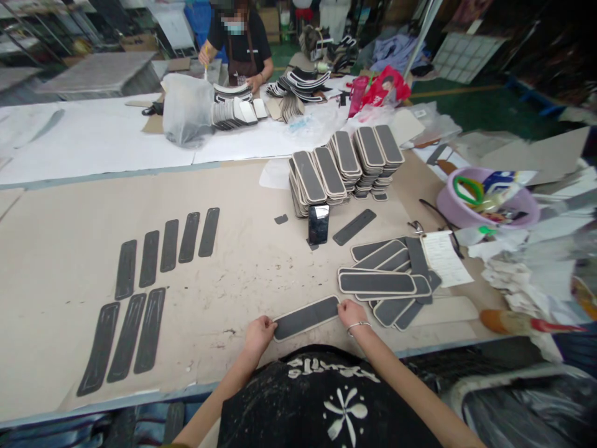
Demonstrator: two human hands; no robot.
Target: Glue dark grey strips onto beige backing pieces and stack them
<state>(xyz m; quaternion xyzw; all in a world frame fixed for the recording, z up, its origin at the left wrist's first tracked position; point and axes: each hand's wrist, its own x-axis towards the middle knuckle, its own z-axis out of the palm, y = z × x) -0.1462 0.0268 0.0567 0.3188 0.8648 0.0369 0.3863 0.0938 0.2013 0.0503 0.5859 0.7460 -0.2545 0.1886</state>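
A long grey strip with a cream border (306,318) lies slantwise near the table's front edge. My left hand (260,333) pinches its left end, and my right hand (351,313) grips its right end. Just right of my right hand is a loose, fanned pile of similar bordered strips (377,283). Several dark strips without a pale border (148,336) lie in two rows on the left of the table. One more dark strip (354,227) rests beyond the pile.
Tall stacks of bordered pieces (345,155) stand at the back, with a phone (318,225) upright before them. A purple basin (448,198), a paper sheet (445,258) and a brush (508,322) are on the right. Across the table a person (245,50) handles something.
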